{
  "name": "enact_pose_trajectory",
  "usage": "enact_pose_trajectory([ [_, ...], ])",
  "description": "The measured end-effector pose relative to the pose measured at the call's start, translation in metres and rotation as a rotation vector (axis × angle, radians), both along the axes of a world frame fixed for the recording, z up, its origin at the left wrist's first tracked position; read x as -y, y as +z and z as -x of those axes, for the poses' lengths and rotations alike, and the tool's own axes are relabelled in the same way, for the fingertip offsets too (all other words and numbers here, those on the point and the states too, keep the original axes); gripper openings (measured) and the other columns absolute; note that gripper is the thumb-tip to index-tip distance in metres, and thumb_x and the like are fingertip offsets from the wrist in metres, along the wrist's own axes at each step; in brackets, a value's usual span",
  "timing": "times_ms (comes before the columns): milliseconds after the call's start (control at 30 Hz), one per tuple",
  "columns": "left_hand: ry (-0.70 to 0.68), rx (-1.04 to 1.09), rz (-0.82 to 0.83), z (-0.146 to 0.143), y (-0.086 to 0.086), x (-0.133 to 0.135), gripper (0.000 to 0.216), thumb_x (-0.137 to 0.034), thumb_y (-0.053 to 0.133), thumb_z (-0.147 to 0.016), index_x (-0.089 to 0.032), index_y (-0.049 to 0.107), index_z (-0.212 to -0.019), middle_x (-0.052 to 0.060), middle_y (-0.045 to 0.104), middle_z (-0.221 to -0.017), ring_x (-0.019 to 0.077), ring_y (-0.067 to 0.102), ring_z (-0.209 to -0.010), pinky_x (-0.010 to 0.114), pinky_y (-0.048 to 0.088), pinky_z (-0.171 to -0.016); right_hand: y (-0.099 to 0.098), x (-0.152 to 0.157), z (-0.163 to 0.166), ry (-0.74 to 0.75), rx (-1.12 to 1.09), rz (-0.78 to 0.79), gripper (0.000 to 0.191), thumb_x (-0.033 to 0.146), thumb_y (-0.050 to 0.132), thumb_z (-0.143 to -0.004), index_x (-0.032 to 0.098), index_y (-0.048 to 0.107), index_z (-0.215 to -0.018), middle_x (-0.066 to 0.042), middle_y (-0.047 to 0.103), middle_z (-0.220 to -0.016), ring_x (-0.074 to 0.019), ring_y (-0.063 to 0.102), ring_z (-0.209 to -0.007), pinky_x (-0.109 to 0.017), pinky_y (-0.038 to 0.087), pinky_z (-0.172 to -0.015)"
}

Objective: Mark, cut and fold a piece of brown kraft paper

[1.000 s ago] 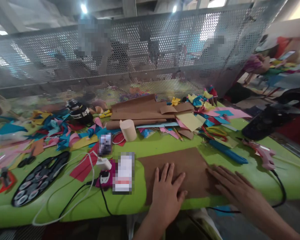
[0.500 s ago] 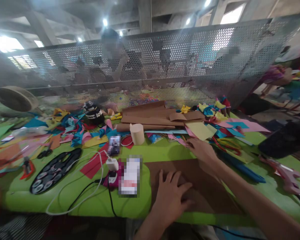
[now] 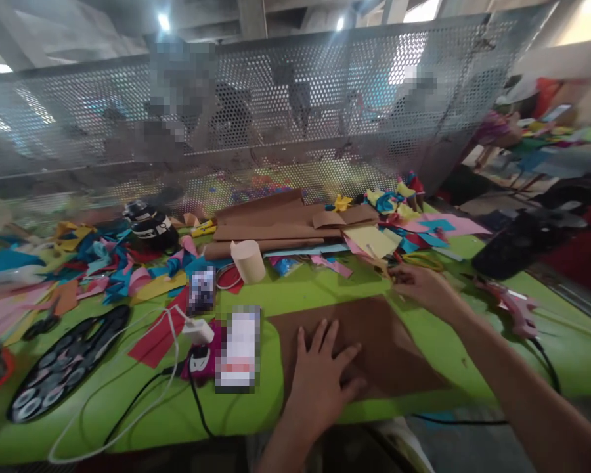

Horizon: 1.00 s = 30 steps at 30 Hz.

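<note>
My left hand [image 3: 320,368] lies flat with spread fingers on a brown sheet [image 3: 374,328], which rests on the green tabletop. Beyond the sheet's right side, my right hand [image 3: 418,286] has its fingers drawn together just above the table. What they hold, if anything, is too small to make out. A pale yellow sheet [image 3: 374,242] lies just past these fingertips, on a heap of coloured pieces. Part of the brown sheet is hidden under my left hand.
Left of the sheet are a phone [image 3: 239,348], a white charger [image 3: 198,330] with cables and a black palette-shaped tray [image 3: 69,361]. A cream roll [image 3: 249,261] stands behind. Pink glue gun [image 3: 519,312] lies right. Brown sheets [image 3: 266,220] lie before a perforated metal screen [image 3: 325,112].
The view has turned right, so the table's things shift left. My right hand has moved rightward away from the pink strip. A blue folded piece near my right arm no longer shows.
</note>
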<state>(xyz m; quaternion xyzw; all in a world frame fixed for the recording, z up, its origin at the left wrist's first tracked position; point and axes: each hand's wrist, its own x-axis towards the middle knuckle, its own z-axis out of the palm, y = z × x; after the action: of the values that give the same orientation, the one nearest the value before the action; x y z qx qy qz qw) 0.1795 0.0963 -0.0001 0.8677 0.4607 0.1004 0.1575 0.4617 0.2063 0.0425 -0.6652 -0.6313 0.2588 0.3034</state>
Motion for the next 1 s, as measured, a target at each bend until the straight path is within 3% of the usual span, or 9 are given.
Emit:
enact_pose_trajectory([
  [200, -0.001, -0.03, 0.007, -0.001, 0.004, -0.001, 0.056, -0.065, 0.049, -0.096, -0.044, 0.05, -0.148, 0.008, 0.031, -0.168, 0.0347, 0.029, -0.154, 0.078, 0.018, -0.117, 0.007, 0.06, -0.023, -0.044, -0.371, -0.049, 0.027, 0.045, 0.073, -0.067, 0.023, 0.06, -0.073, -0.001, 0.065, -0.067, -0.0206, 0.066, -0.067, -0.03, 0.05, -0.061],
  [400, 0.003, -0.072, -0.012, 0.0, 0.008, 0.0, 0.055, -0.063, 0.052, -0.095, -0.044, 0.05, -0.147, 0.007, 0.032, -0.168, 0.0346, 0.03, -0.153, 0.076, 0.021, -0.118, -0.011, 0.087, -0.019, -0.132, -0.728, 0.02, 0.033, 0.051, 0.085, -0.064, 0.022, 0.075, -0.076, -0.003, 0.074, -0.075, -0.0234, 0.073, -0.073, -0.033, 0.056, -0.069],
  [533, 0.004, -0.092, -0.018, 0.0, 0.011, -0.001, 0.054, -0.061, 0.053, -0.096, -0.045, 0.05, -0.147, 0.007, 0.033, -0.167, 0.0334, 0.03, -0.154, 0.075, 0.021, -0.118, -0.016, 0.098, -0.024, -0.156, -0.802, -0.039, 0.036, 0.055, 0.088, -0.061, 0.025, 0.079, -0.078, -0.001, 0.073, -0.073, -0.0193, 0.071, -0.068, -0.029, 0.057, -0.066],
  [733, 0.008, -0.19, -0.057, -0.003, 0.021, -0.004, 0.053, -0.046, 0.065, -0.094, -0.043, 0.053, -0.145, 0.008, 0.037, -0.165, 0.0347, 0.036, -0.151, 0.072, 0.027, -0.117, -0.008, 0.128, -0.051, -0.256, -0.818, -0.204, 0.031, 0.057, 0.08, -0.073, 0.026, 0.078, -0.076, -0.002, 0.067, -0.063, -0.0184, 0.059, -0.05, -0.032, 0.048, -0.045],
  [1000, -0.022, -0.243, -0.164, 0.005, 0.014, -0.013, 0.049, -0.04, 0.057, -0.097, -0.043, 0.053, -0.146, 0.006, 0.038, -0.165, 0.0373, 0.038, -0.149, 0.069, 0.03, -0.117, 0.01, 0.199, -0.102, -0.524, -0.743, -0.421, 0.034, 0.062, 0.073, -0.075, 0.029, 0.08, -0.074, -0.004, 0.06, -0.058, -0.0192, 0.046, -0.052, -0.034, 0.037, -0.048],
])
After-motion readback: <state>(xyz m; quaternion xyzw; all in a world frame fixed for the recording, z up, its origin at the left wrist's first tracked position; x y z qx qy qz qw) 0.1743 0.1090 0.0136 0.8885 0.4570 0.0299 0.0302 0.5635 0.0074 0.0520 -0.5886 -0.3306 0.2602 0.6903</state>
